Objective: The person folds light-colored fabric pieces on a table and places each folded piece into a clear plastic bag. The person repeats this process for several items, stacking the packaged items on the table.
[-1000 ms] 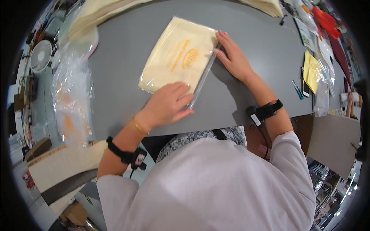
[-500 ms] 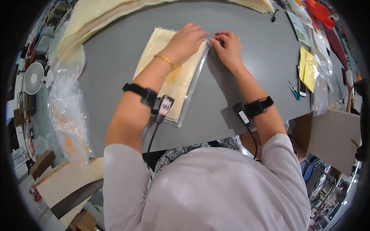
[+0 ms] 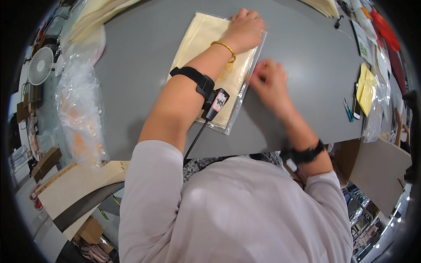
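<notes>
A clear plastic bag [image 3: 235, 111] lies flat on the grey table, with folded cream cloth [image 3: 199, 39] inside. Yellow print shows partly beneath my left wrist. At the bag's far right corner, my left hand [image 3: 246, 30] is closed with curled fingers; its thumb is hidden. My right hand [image 3: 272, 83], smeared by motion, pinches the bag's right edge about midway along. A gold bracelet [image 3: 231, 50] circles my left wrist. Black straps with small cabled devices sit on both forearms.
Cream material [image 3: 94, 17] lies along the far left edge. Clear bags [image 3: 79, 118] hang at the left, near a white fan [image 3: 41, 65]. At right are a yellow packet [image 3: 366, 87], a phone [image 3: 356, 107], teal snips [image 3: 348, 110] and a black marker [image 3: 338, 22].
My right hand has slid from the far right corner toward me along the bag's edge. My left hand has shifted right to that corner. The whole view has also shifted.
</notes>
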